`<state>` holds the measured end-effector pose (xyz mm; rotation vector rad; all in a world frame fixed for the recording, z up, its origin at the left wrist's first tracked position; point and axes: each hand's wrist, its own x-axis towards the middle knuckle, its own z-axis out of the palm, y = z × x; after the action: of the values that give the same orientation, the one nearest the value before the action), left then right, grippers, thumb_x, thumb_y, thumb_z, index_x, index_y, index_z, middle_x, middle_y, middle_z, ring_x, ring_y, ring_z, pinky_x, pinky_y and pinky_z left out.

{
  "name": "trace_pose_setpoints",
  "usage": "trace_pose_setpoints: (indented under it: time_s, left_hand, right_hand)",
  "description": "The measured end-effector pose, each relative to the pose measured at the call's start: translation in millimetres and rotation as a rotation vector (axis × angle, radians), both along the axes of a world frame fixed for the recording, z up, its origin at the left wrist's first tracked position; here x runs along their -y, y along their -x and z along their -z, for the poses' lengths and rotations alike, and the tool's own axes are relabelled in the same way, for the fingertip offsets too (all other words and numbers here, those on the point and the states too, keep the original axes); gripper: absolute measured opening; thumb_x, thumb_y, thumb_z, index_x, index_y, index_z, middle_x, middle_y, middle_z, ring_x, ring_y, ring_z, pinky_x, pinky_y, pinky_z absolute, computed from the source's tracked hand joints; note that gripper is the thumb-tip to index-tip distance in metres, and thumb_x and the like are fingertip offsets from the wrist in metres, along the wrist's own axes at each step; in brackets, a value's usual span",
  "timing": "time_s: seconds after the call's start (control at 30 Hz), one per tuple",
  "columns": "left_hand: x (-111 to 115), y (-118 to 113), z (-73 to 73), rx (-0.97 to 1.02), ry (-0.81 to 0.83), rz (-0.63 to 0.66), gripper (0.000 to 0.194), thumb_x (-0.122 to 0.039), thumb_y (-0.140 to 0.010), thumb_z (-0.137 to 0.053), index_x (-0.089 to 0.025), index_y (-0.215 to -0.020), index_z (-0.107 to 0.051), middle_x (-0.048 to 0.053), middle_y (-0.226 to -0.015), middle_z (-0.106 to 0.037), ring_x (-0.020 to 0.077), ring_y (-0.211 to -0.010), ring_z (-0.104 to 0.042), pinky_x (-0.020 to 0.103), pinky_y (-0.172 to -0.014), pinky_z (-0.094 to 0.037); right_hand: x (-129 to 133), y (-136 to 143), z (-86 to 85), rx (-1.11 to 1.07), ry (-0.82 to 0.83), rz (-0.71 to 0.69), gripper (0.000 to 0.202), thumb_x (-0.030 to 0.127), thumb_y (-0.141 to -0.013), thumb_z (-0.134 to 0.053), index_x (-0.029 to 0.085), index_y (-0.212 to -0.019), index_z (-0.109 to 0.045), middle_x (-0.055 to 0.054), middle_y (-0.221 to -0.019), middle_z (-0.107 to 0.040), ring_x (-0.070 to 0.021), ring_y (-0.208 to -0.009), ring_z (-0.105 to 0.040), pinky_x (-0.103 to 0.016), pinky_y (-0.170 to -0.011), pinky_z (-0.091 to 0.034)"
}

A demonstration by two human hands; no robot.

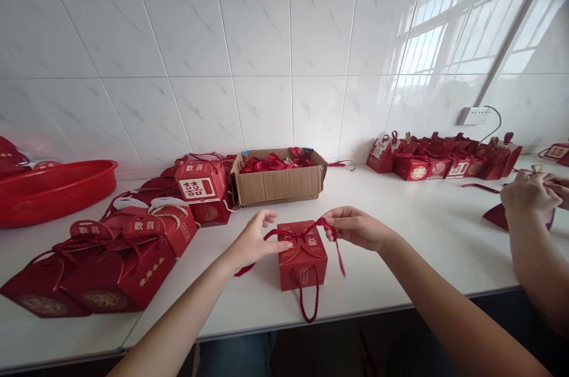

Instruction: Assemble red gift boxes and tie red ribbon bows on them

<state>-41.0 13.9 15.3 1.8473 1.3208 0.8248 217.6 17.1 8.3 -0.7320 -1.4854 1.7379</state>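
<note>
R hand (pixel 353 227) pinches red ribbon (pixel 341 259) at side of red box (pixel 288 273). L hand (pixel 251 242) fingers spread, thumb over lid (pixel 316 239).

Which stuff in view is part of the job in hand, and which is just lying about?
In the job:
red box, front centre
ribbon on its top, pinched by the right hand
left hand, at the box's edge
probably the carton of ribbons

Seemingly just lying about:
red basin
stacked red boxes, left
red boxes, back right
white power strip
</note>
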Motion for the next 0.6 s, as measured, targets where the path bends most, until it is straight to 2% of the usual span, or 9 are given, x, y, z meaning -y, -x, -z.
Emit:
trace_pose_setpoints:
  time_s: [0.1,0.2,0.27,0.37,0.5,0.6]
  left_hand:
    - [3,-13,-7.7,-0.018,-0.157,0.052,0.049,-0.039,-0.064,-0.074,-0.024,-0.107,-0.055,0.008,-0.121,-0.056,0.0269,-0.117,-0.048,0.040,-0.100,-0.035]
    - [6,-30,-14.9,0.021,-0.218,0.098,0.025,-0.037,-0.076,-0.061,-0.022,-0.096,-0.059,0.005,-0.099,-0.065,0.0233,-0.098,-0.060,0.036,-0.089,-0.043]
    - [7,-39,-17.7,0.025,-0.286,0.062,0.013,-0.032,-0.079,-0.055,-0.021,-0.085,-0.061,0.004,-0.086,-0.066,0.0214,-0.087,-0.062,0.034,-0.084,-0.045]
    - [7,-44,-19.7,0.026,-0.353,0.001,0.009,-0.028,-0.078,-0.055,-0.020,-0.076,-0.060,0.003,-0.079,-0.066,0.0207,-0.081,-0.062,0.034,-0.083,-0.045]
    - [7,-36,-18.8,0.078,-0.301,0.050,0.008,-0.026,-0.076,-0.054,-0.021,-0.079,-0.059,0.003,-0.086,-0.065,0.0210,-0.088,-0.060,0.033,-0.085,-0.043]
    - [2,-24,-10.0,0.136,-0.152,-0.007,0.015,-0.027,-0.074,-0.055,-0.022,-0.088,-0.055,0.003,-0.101,-0.061,0.0217,-0.105,-0.054,0.033,-0.092,-0.039]
  right_hand:
    - [2,14,-2.2,-0.075,-0.056,-0.026,0.024,0.031,-0.077,-0.070,0.014,-0.092,-0.067,-0.002,-0.078,-0.064,-0.0115,-0.074,-0.059,-0.028,-0.076,-0.045]
    - [2,27,-2.8,-0.062,-0.110,-0.010,0.027,0.032,-0.077,-0.071,0.014,-0.095,-0.064,-0.002,-0.076,-0.065,-0.0115,-0.068,-0.060,-0.029,-0.071,-0.046]
    - [3,32,-2.6,-0.020,-0.125,0.044,0.031,0.036,-0.076,-0.071,0.016,-0.097,-0.060,-0.002,-0.074,-0.066,-0.0116,-0.064,-0.059,-0.028,-0.067,-0.046]
    - [5,38,-1.7,0.074,-0.132,0.146,0.038,0.041,-0.074,-0.072,0.017,-0.101,-0.058,0.000,-0.069,-0.065,-0.0121,-0.061,-0.058,-0.029,-0.065,-0.047]
    - [9,47,2.3,0.153,-0.172,0.238,0.034,0.045,-0.072,-0.070,0.014,-0.084,-0.063,0.001,-0.065,-0.060,-0.0106,-0.057,-0.054,-0.026,-0.060,-0.046]
    - [10,53,6.9,0.194,-0.202,0.346,0.033,0.047,-0.075,-0.065,0.016,-0.080,-0.059,0.001,-0.063,-0.058,-0.0093,-0.052,-0.050,-0.024,-0.053,-0.043]
